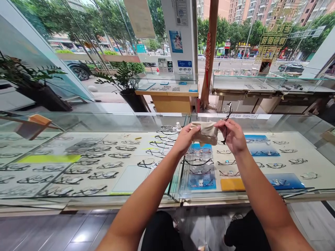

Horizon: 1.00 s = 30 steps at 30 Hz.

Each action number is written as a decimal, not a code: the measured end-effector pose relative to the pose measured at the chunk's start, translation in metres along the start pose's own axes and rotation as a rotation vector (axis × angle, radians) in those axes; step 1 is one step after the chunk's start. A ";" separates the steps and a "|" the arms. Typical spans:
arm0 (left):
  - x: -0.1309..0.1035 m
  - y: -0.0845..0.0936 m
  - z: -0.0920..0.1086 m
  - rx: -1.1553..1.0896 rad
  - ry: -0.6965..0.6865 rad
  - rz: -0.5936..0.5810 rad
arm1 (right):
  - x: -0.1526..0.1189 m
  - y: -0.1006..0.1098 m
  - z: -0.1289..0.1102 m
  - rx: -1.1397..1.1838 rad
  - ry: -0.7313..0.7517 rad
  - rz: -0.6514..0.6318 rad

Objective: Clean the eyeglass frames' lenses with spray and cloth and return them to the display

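Note:
A beige cloth (206,132) is stretched between my two hands above the glass display case. My left hand (185,138) pinches its left side, thumb on top. My right hand (233,136) has closed fingers around a dark-framed pair of glasses (229,111), whose thin dark parts stick out above and below the fingers. Its fingertips also touch the right edge of the cloth. A small white bottle (178,127) stands just behind my left hand. Another pair of glasses (148,163) lies on the glass top, left of my left forearm.
Rows of eyeglasses (104,175) fill the glass case (184,200) below my arms. An orange-brown block (39,122) stands at the left. Farther back are potted plants (128,83), more display counters (171,93) and a wooden post (209,62).

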<state>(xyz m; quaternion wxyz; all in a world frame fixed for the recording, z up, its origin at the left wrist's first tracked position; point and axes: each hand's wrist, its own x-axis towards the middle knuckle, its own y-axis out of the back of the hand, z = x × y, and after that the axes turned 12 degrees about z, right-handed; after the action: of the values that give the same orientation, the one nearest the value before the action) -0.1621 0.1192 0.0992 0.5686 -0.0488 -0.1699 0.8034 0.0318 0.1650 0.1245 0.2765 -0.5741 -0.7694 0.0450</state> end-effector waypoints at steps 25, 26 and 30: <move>-0.016 -0.001 0.014 0.175 -0.229 -0.297 | -0.006 -0.010 0.014 -0.346 0.258 -0.060; -0.016 -0.001 0.014 0.179 -0.238 -0.301 | -0.007 -0.011 0.014 -0.370 0.273 -0.061; -0.016 -0.002 0.016 0.165 -0.250 -0.319 | -0.009 -0.012 0.013 -0.419 0.317 -0.033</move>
<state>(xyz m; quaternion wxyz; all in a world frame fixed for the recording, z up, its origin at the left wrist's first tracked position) -0.1595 0.1018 0.1125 0.6650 0.1256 -0.1784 0.7143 0.0172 0.1559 0.1148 0.2694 -0.6059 -0.7182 -0.2106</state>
